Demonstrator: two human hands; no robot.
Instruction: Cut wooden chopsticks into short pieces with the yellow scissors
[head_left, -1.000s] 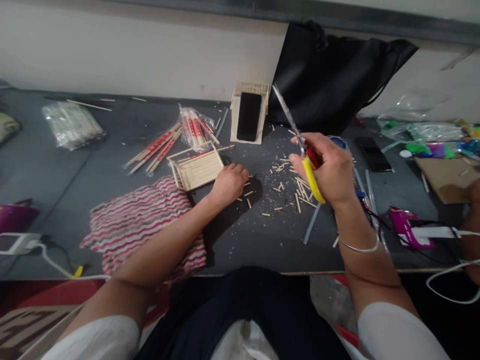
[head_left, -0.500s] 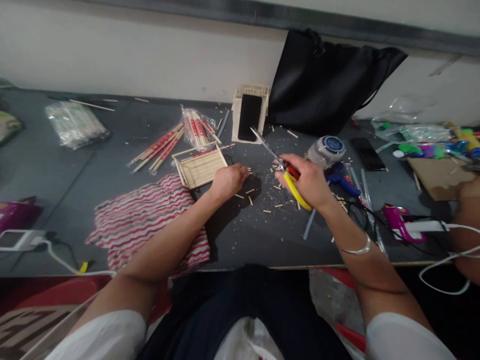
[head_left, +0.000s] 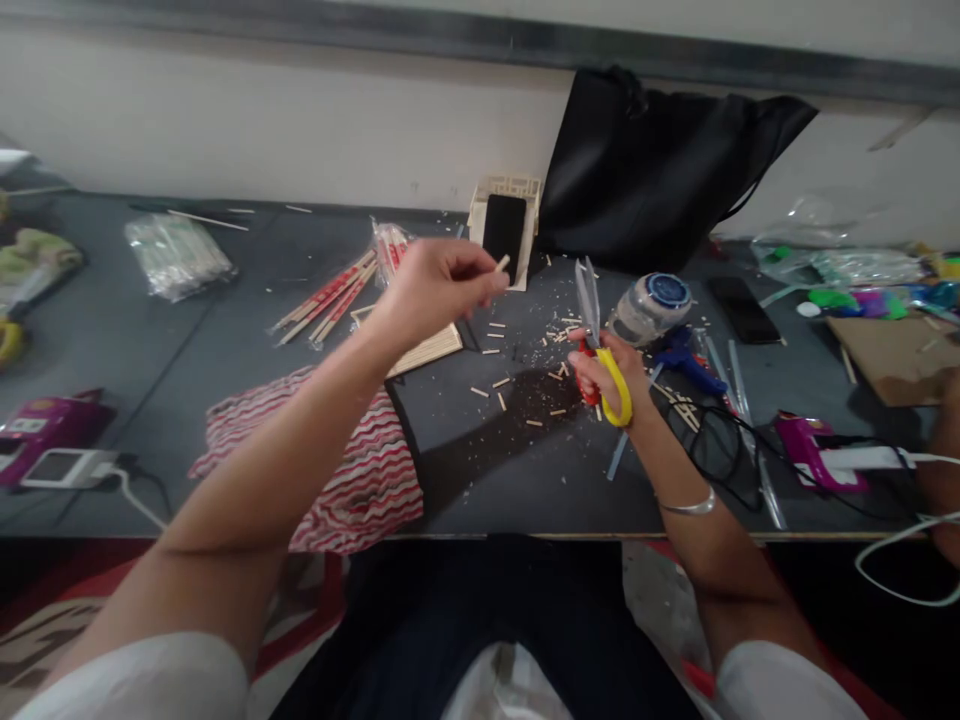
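Observation:
Raised above the table, my left hand [head_left: 439, 290] pinches a short piece of wooden stick [head_left: 502, 264] between thumb and fingertips. My right hand [head_left: 619, 368] grips scissors [head_left: 616, 388] with yellow and red handles, their blades slightly apart and pointing to the back. Under my left wrist is a tray-like frame of thin sticks [head_left: 426, 350], partly hidden by the arm. Several short cut stick pieces [head_left: 501, 382] and small chips lie between my hands. A phone [head_left: 504, 226] leans on a stick-built stand [head_left: 525, 270] at the back.
Red-wrapped sticks [head_left: 330, 297] and a plastic-wrapped bundle [head_left: 178, 255] lie at left, above a striped cloth [head_left: 367, 470]. To the right are a jar [head_left: 651, 308], a blue glue gun [head_left: 690, 360] with a cable, and another phone [head_left: 744, 308]. A black bag [head_left: 667, 170] leans against the wall.
My left hand has lifted from the table beside the frame, raising a stick piece. My right hand has moved slightly down, and the scissors have swung more upright with their blades now apart.

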